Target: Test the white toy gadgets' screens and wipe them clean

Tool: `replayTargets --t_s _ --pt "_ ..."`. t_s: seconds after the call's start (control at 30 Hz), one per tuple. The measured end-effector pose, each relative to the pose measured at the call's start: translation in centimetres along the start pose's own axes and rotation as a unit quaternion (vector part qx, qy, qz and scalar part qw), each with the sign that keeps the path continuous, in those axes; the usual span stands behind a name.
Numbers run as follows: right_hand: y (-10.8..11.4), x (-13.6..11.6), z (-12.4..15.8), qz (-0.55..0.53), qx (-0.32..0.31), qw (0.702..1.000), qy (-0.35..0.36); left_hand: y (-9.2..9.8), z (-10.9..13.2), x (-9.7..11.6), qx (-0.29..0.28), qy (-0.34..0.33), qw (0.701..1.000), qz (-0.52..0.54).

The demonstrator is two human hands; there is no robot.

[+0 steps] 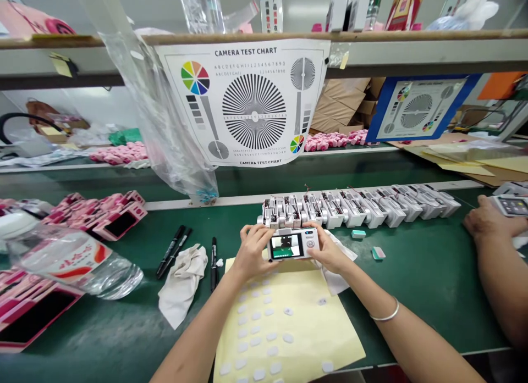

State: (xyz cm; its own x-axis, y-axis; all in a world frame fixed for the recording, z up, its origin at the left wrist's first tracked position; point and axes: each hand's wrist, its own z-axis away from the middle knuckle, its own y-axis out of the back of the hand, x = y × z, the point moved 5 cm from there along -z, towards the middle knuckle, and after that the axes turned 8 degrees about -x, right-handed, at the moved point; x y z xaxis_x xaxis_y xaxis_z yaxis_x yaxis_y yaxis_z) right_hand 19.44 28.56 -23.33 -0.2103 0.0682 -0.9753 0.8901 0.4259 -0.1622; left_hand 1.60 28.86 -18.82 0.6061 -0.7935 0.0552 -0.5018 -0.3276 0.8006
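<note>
The left hand (252, 251) and right hand (328, 251) clasped the small white camera (292, 244) by its ends, just above the yellow sticker sheet (301, 328); its lit screen faced the person, the lens seemingly toward the camera test chart (247, 103)

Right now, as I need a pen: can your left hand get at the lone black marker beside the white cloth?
Probably yes: the marker lies just beside the left hand, nothing between, though that hand first has to release the small camera.
</note>
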Motion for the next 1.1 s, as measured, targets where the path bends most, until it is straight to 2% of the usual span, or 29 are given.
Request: replayTargets --t_s 0.27,0.47,0.67,0.9,1.1 --pt "-0.4 -0.3 -0.14 -0.036 -0.011 0.999 -0.01 0.08 0.05 0.05 0.005 -0.01 1.0 -0.013" --pt "-0.1 -0.13 -0.09 -0.04 0.003 0.999 -0.011 0.08 0.05 0.23 0.012 -0.024 0.999 -0.021" --pt "0.04 -0.06 -0.04 -0.078 0.081 0.993 -0.028 0.17 0.06 0.78 0.019 -0.03 0.999 -0.035" --pt "-0.03 -0.25 0.01 -0.076 0.11 0.991 -0.024 0.22 -0.05 0.92 0.025 -0.039 0.998 -0.044" --pt "-0.19 -0.37 0.19 -0.077 0.131 0.987 -0.049 -0.24 0.07 0.72 0.002 -0.033 0.999 -0.037"
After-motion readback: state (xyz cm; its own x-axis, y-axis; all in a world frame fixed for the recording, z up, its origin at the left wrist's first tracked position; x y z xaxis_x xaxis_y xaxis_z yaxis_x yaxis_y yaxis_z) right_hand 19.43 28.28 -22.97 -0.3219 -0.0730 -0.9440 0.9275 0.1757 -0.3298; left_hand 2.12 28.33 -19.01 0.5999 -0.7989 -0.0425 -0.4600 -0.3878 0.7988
